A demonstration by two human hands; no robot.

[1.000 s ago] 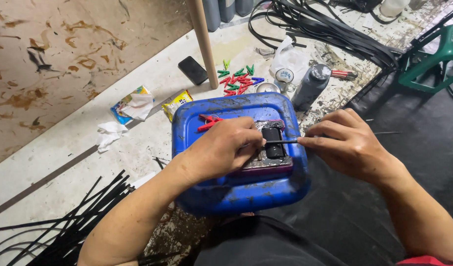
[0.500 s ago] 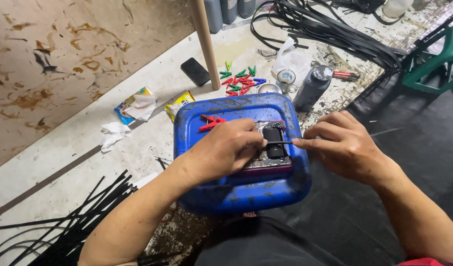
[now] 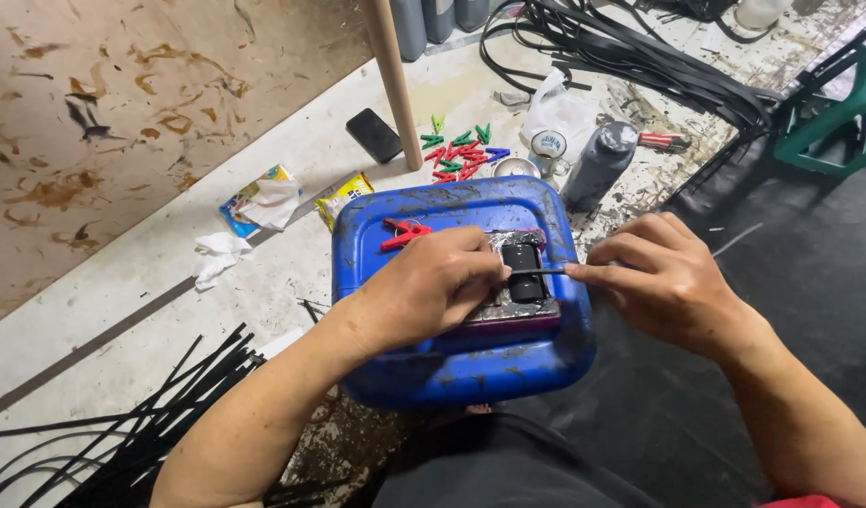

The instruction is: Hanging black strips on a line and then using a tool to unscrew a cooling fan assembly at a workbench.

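Note:
A blue plastic jerrycan (image 3: 423, 367) lies flat in front of me as a work surface. On top of it sits a flat dark slab (image 3: 517, 315) with a small black block (image 3: 524, 268) on it. My left hand (image 3: 431, 287) presses down on the slab and pinches one end of a thin black strip (image 3: 538, 272). My right hand (image 3: 659, 282) pinches the other end of that strip, which stretches across the black block. A red clothes peg (image 3: 405, 232) rests on the jerrycan's far left corner.
Coloured clothes pegs (image 3: 461, 155) lie by a wooden pole (image 3: 392, 80). A black phone (image 3: 374, 134), snack wrappers (image 3: 263, 199), a grey bottle (image 3: 597, 167), a plastic bag (image 3: 563, 118), black strips (image 3: 150, 419) at lower left, black straps (image 3: 630, 52) at the back and a green chair (image 3: 828, 118) surround me.
My right hand has shifted slightly along the strip, and the strip now lies level across the black block. The left hand stays pressed on the slab.

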